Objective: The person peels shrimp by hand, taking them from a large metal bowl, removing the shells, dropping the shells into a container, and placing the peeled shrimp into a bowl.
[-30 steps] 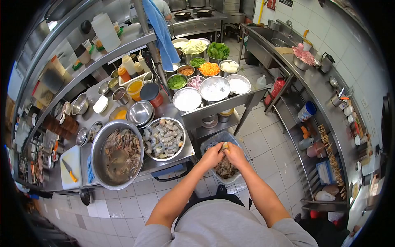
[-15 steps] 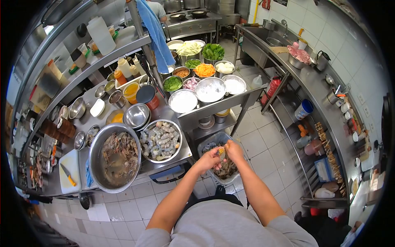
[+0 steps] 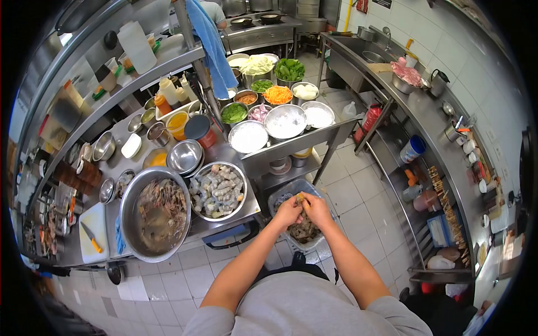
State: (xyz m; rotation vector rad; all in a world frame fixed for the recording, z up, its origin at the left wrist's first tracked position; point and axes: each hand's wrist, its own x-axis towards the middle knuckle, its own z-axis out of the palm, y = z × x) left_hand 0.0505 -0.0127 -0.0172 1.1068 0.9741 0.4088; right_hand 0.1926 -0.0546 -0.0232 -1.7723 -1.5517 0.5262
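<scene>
My left hand (image 3: 288, 213) and my right hand (image 3: 317, 209) meet over a clear plastic bin (image 3: 320, 241) that stands low beside the table's end. Both have their fingers closed around a shrimp, mostly hidden, with a small yellowish bit showing between the fingertips. Greyish shrimp scraps (image 3: 305, 229) lie in the bin beneath. To the left, on the steel table, a metal bowl (image 3: 245, 193) holds peeled grey shrimp (image 3: 218, 190). Beside it a larger basin (image 3: 124, 224) contains brownish shrimp heads and shells (image 3: 163, 204) in murky liquid.
A knife (image 3: 92, 237) rests on a white cutting board (image 3: 89, 221) at the left. Pots of chopped vegetables and white powder (image 3: 286, 121) crowd the stand ahead. A steel counter (image 3: 443, 140) runs along the right. Another person (image 3: 214, 12) is at the far back.
My hands have drawn closer together, the fingers now bunched around the shrimp. The yellowish bit is less exposed. Bowls and basin stay where they were.
</scene>
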